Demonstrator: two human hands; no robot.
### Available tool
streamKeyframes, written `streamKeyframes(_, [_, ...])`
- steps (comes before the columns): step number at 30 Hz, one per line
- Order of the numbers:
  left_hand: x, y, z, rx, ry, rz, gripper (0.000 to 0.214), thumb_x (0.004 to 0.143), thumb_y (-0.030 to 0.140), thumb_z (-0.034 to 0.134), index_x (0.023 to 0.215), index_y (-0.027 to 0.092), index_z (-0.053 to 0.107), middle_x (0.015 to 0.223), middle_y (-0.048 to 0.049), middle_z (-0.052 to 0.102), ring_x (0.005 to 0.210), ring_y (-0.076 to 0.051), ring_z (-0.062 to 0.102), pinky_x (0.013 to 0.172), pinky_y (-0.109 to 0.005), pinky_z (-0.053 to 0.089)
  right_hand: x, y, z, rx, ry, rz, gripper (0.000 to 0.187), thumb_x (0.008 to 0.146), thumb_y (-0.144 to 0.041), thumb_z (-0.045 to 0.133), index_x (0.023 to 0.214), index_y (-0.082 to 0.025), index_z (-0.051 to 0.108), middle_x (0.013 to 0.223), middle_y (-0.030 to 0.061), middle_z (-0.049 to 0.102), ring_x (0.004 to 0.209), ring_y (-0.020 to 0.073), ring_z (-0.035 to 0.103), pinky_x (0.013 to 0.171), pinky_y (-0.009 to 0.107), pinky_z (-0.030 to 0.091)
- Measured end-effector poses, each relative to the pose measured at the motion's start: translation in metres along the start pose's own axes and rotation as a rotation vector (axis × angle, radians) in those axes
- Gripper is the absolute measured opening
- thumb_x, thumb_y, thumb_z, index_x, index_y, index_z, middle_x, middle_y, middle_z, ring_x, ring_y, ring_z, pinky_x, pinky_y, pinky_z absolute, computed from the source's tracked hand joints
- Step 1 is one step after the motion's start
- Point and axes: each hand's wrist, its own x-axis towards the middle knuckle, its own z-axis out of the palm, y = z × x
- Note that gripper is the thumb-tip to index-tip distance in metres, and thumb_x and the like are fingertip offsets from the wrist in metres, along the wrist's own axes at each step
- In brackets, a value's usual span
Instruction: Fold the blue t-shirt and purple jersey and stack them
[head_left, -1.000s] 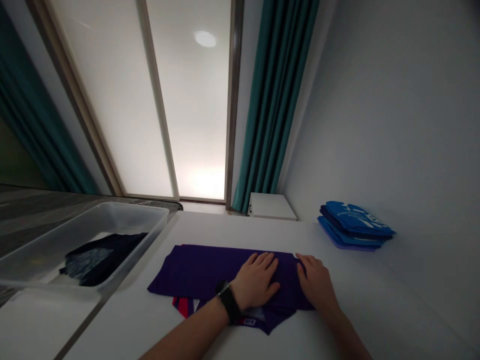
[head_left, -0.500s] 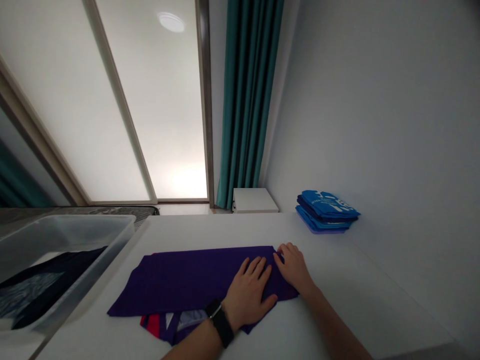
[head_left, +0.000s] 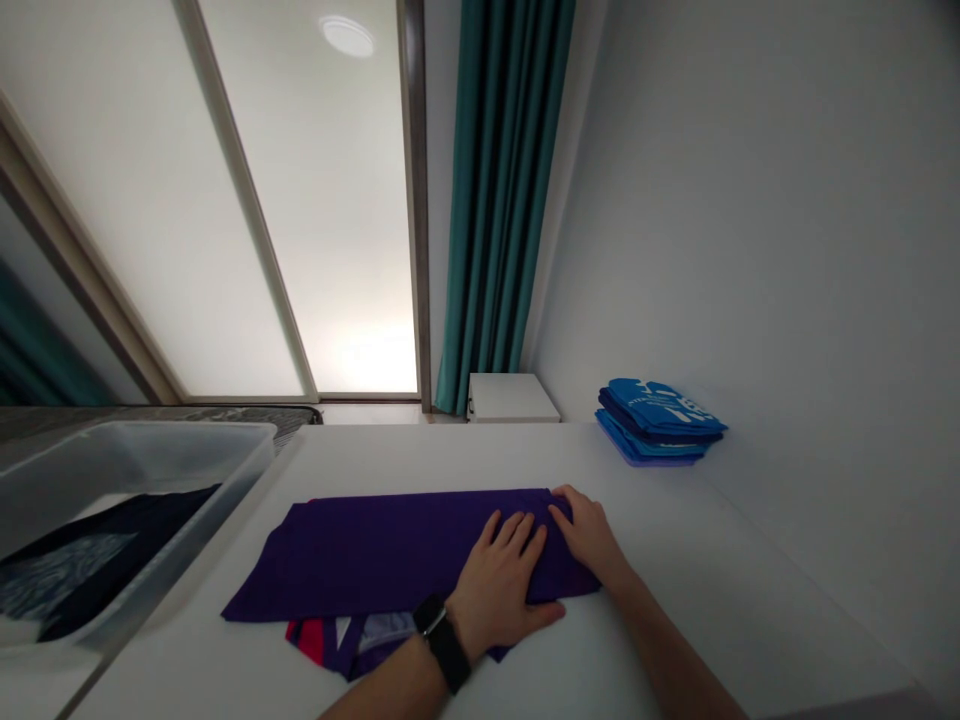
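A purple shirt (head_left: 375, 555) lies folded lengthwise on the white table, its far edge nearly straight. From under its near edge shows a part with red, white and grey print. My left hand (head_left: 499, 580), with a black watch on the wrist, rests flat on the right half of the cloth, fingers stretched out and thumb off to the side. At the shirt's far right corner is my right hand (head_left: 589, 535), its thumb and fingers closed around the fabric edge. The fingertips there are partly hidden.
A stack of folded blue clothes (head_left: 660, 425) sits at the table's back right, near the wall. To the left stands a translucent plastic bin (head_left: 251, 490) with dark clothes (head_left: 112, 560) inside. Beyond the white table (head_left: 420, 455) are a small white cabinet (head_left: 514, 398) and a green curtain (head_left: 502, 200).
The fingers of my right hand have closed in at the shirt's far right corner. My left hand stays flat on the cloth, its thumb a little further right. The view has shifted slightly.
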Motion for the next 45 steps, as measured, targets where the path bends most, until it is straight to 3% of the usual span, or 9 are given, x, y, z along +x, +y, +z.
streamKeyframes(6, [-0.001,0.003,-0.003,-0.006,-0.002,-0.001,0.084,0.086,0.073,0.043,0.147,0.016,0.036,0.151,-0.0157,0.039,0.141,-0.031,0.033,0.118,-0.052,0.017,0.006,0.001,0.001,-0.001,0.028,-0.045,0.030,0.090,-0.025,0.042,0.117,-0.022,0.055,0.116,0.0066,0.068,0.107,0.0218,0.063,0.092,0.037,0.043])
streamKeyframes(11, [-0.002,0.003,-0.007,-0.010,-0.001,0.007,0.080,0.088,0.071,0.041,0.147,0.017,0.037,0.151,-0.0148,0.040,0.140,-0.031,0.034,0.118,-0.052,0.019,0.003,0.001,-0.001,-0.107,0.055,-0.079,0.027,0.091,-0.024,0.045,0.115,-0.023,0.057,0.112,0.0070,0.067,0.106,0.0227,0.061,0.090,0.036,0.043])
streamKeyframes(16, [-0.013,-0.017,-0.035,0.015,0.016,-0.026,0.054,0.100,0.050,0.037,0.145,0.021,0.039,0.153,-0.0094,0.039,0.141,-0.025,0.033,0.117,-0.047,0.026,-0.009,-0.008,-0.014,-0.333,0.133,-0.160,0.025,0.092,-0.024,0.047,0.114,-0.021,0.059,0.102,0.0093,0.064,0.099,0.0259,0.058,0.084,0.038,0.042])
streamKeyframes(21, [-0.055,-0.056,-0.086,0.044,0.023,-0.037,0.039,0.098,0.031,0.046,0.136,0.025,0.051,0.143,-0.0067,0.051,0.132,-0.024,0.045,0.112,-0.045,0.034,-0.020,-0.034,-0.021,-0.327,0.187,-0.314,0.021,0.093,-0.020,0.046,0.109,-0.020,0.059,0.099,0.0090,0.061,0.094,0.0259,0.055,0.081,0.039,0.041])
streamKeyframes(25, [-0.108,-0.086,-0.109,0.047,0.017,-0.083,0.038,0.097,0.026,0.047,0.135,0.028,0.053,0.137,-0.0050,0.056,0.128,-0.023,0.049,0.109,-0.043,0.039,-0.039,-0.062,-0.012,-0.176,0.070,-0.481,0.018,0.094,-0.016,0.042,0.096,-0.022,0.059,0.091,0.0054,0.061,0.087,0.0225,0.055,0.079,0.037,0.041])
streamKeyframes(32, [-0.171,-0.112,-0.096,0.121,-0.011,-0.207,0.050,0.099,0.032,0.044,0.149,0.029,0.036,0.153,-0.0062,0.039,0.138,-0.028,0.039,0.114,-0.050,0.032,-0.089,-0.093,-0.001,-0.042,-0.117,-0.611,0.008,0.086,-0.019,0.061,0.089,-0.026,0.056,0.087,0.0000,0.063,0.088,0.0212,0.060,0.094,0.042,0.041])
streamKeyframes(35, [-0.177,-0.103,-0.094,0.118,-0.011,-0.196,0.055,0.098,0.032,0.046,0.151,0.030,0.031,0.156,-0.0042,0.035,0.140,-0.027,0.035,0.117,-0.050,0.028,-0.101,-0.092,-0.006,-0.041,-0.142,-0.656,0.017,0.080,-0.026,0.070,0.090,-0.027,0.057,0.089,0.0006,0.065,0.088,0.0225,0.062,0.093,0.042,0.043])
streamKeyframes(39, [-0.179,-0.093,-0.096,0.104,-0.028,-0.165,0.061,0.098,0.035,0.046,0.153,0.031,0.022,0.157,-0.0030,0.030,0.142,-0.026,0.033,0.118,-0.050,0.026,-0.105,-0.088,-0.009,-0.056,-0.104,-0.701,0.010,0.085,-0.021,0.062,0.093,-0.027,0.058,0.090,0.0017,0.066,0.085,0.0212,0.063,0.086,0.038,0.045])
streamKeyframes(45, [-0.181,-0.106,-0.092,0.150,-0.068,-0.223,0.054,0.102,0.038,0.038,0.153,0.032,0.021,0.158,-0.0027,0.027,0.144,-0.024,0.029,0.118,-0.050,0.024,-0.101,-0.088,-0.011,-0.039,-0.087,-0.784,0.014,0.092,-0.015,0.051,0.083,-0.024,0.056,0.084,0.0009,0.066,0.079,0.0178,0.062,0.076,0.031,0.044])
